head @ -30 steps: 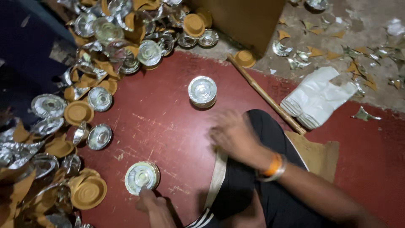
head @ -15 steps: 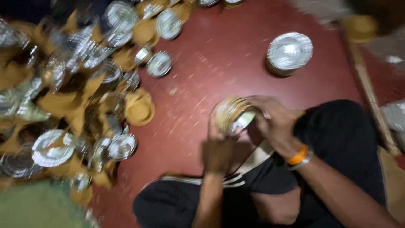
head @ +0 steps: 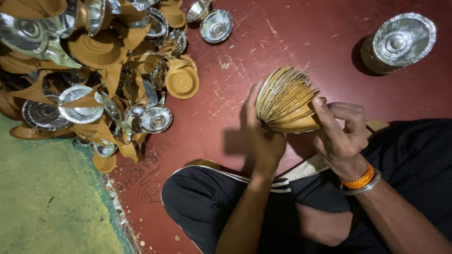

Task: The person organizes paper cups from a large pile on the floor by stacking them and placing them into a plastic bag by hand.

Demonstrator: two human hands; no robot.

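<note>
Both hands hold a thick stack of small paper bowls (head: 287, 99), brown outside, turned on its side above the red floor. My left hand (head: 262, 131) cups the stack's left end from below. My right hand (head: 340, 136), with an orange and a silver bangle at the wrist, presses on the right side, thumb across the bowl rims. The rims fan out slightly at the top.
A big heap of loose silver-lined brown bowls (head: 94, 70) covers the upper left. Another neat stack of bowls (head: 398, 42) stands at the upper right. My crossed legs in black trousers (head: 212, 207) fill the bottom. A green floor patch (head: 47, 202) lies at lower left.
The left hand lifted a stack from the floor and the right hand joined it. Both now hold the stack sideways; the view shifted left toward the heap.
</note>
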